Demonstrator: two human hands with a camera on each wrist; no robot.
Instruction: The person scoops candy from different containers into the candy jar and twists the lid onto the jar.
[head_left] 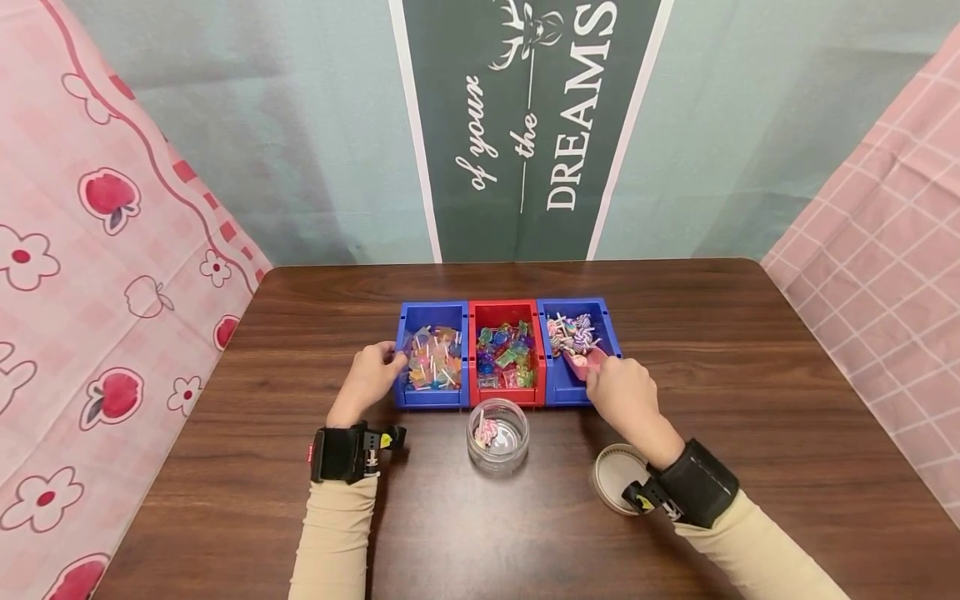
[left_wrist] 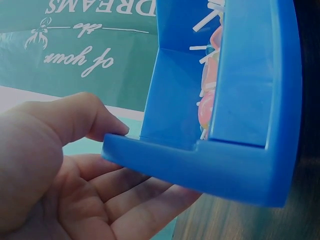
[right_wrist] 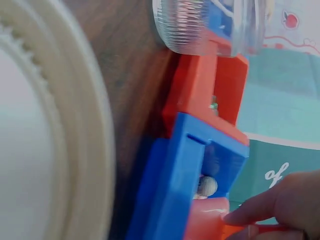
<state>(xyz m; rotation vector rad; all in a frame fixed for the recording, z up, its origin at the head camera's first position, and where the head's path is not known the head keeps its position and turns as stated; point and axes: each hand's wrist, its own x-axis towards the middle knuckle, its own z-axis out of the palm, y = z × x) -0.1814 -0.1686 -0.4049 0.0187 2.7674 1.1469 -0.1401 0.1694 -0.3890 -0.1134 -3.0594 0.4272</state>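
My left hand (head_left: 369, 379) grips the side wall of the left blue bin (head_left: 467, 398), thumb over the rim and fingers along the outside. Wrapped candies on white sticks (head_left: 435, 354) fill that bin. My right hand (head_left: 624, 390) holds a pink scoop (head_left: 592, 362) inside the right blue bin (head_left: 561, 387), beside swirl lollipops (head_left: 576, 335). In the right wrist view the scoop (right_wrist: 207, 217) is partly hidden by the bin wall. A clear jar (head_left: 510, 454) stands in front of the bins, open at the top, with a pink swirl lollipop (head_left: 487, 433) in it.
Between the blue bins sits a red bin (head_left: 504, 312) of colourful wrapped candies (head_left: 508, 354). The jar's round lid (head_left: 617, 475) lies on the wooden table (head_left: 480, 542) under my right forearm. A printed curtain (head_left: 322, 150) hangs behind the table.
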